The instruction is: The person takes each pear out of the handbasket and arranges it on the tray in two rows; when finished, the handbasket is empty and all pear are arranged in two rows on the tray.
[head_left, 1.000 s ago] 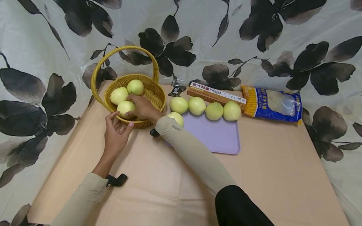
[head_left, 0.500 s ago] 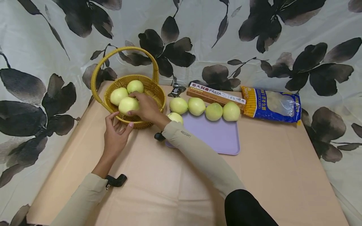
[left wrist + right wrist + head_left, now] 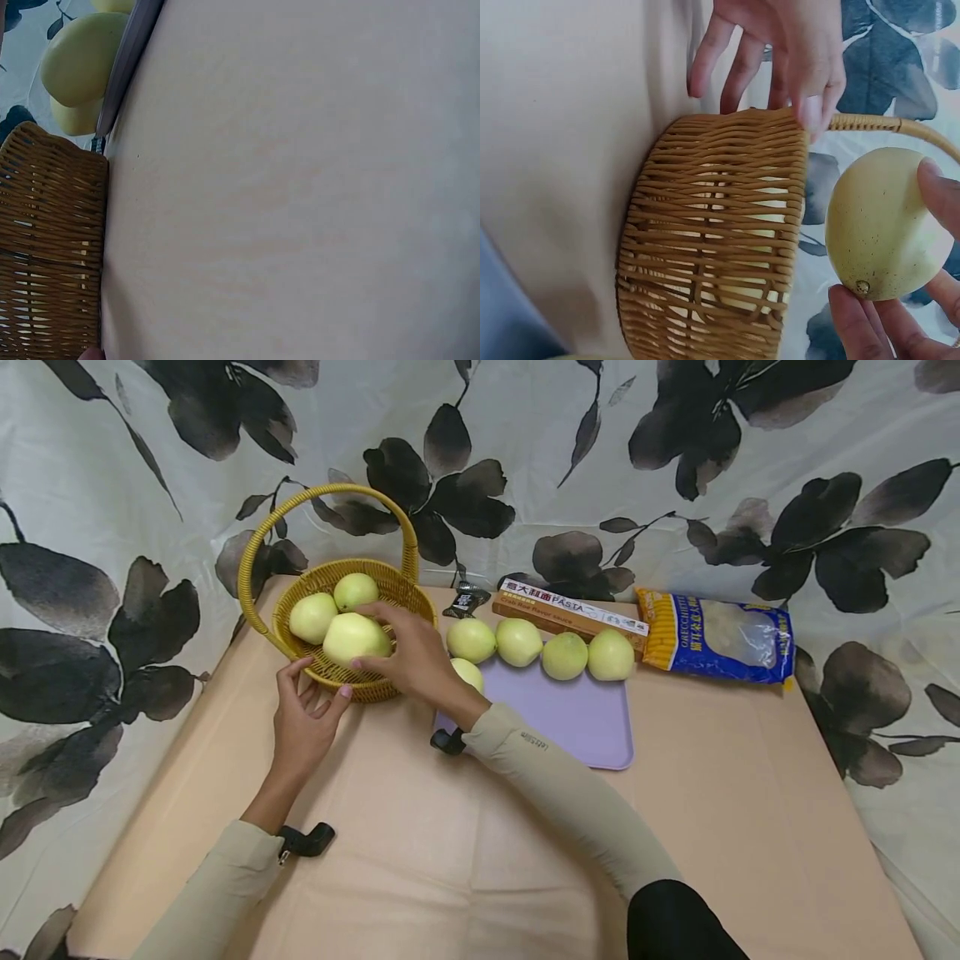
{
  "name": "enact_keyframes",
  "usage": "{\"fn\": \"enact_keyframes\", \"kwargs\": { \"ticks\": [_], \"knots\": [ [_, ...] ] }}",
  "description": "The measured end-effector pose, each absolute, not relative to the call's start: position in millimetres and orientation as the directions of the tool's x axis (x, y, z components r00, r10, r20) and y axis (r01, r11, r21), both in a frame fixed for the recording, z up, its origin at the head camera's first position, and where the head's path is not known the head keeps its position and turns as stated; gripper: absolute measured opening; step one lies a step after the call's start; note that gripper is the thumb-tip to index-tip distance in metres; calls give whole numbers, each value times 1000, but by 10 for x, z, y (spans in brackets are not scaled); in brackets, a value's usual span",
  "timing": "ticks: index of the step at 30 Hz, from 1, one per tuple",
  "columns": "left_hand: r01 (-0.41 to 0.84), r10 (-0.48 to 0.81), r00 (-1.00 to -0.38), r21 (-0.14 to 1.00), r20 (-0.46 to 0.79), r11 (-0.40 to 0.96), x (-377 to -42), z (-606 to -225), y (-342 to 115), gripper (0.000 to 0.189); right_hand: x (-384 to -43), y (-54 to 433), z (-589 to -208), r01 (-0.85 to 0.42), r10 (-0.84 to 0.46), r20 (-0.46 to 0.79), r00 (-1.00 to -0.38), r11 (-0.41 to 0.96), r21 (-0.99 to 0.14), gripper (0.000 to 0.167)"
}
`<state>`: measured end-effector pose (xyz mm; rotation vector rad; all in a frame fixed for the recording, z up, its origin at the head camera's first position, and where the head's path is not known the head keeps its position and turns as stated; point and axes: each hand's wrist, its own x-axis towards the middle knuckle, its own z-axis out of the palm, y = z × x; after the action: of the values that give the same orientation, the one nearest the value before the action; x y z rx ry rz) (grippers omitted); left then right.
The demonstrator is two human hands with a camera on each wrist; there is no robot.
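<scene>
R hand (image 3: 412, 656) grips pale-grn fruit (image 3: 354, 639) @ its 9 o'cl / ovr basket (image 3: 367, 694) / L hand (image 3: 303, 722) fingertips on basket, fruit's 7 o'cl / tray (image 3: 600, 735) fruit's 4 o'cl

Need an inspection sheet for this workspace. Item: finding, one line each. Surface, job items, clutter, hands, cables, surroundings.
Surface: tan table covering, lightly creased.
Basket: yellow wicker basket, upright, two pale green fruits inside.
Held fruit: one pale green fruit above the basket.
Tray: purple tray, four fruits along its far edge, a fifth fruit partly hidden at left.
Clutter: pasta box, blue-and-yellow bag, small black packet, all towards the back.
Left hand: touches the basket's rim.
Right hand: holds the fruit.
Cables: nothing seen.
Surroundings: floral-print cloth behind the table.
</scene>
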<state>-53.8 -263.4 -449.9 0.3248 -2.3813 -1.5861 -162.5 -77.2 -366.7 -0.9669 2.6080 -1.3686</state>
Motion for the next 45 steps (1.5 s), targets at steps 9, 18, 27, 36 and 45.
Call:
{"fn": "enact_keyframes", "kwargs": {
  "ticks": [9, 18, 27, 36, 45],
  "knots": [
    [-38, -328, -940, 923, 98, 383, -538, -4497, -2625, 77, -1500, -503, -3593, -489, -527, 277, -804, 320, -811, 70],
    [-38, -338, -935, 920, 105, 391, -537, -4494, -2625, 78, -1438, -239, -3562, -440, -468, 277, -839, 283, -852, 69],
    [-35, -330, -938, 923, 102, 383, -540, -4491, -2628, 79, -1464, 79, -3618, -423, -421, 288, -860, 274, -864, 67],
    [-34, -326, -940, 921, 102, 389, -535, -4492, -2628, 79, -1471, 455, -3721, -326, -331, 211, -920, 343, -881, 66],
    [-29, -321, -941, 921, 105, 388, -538, -4497, -2629, 79, -1443, 821, -3878, -250, -256, 149, -955, 428, -869, 68]
  ]
}}
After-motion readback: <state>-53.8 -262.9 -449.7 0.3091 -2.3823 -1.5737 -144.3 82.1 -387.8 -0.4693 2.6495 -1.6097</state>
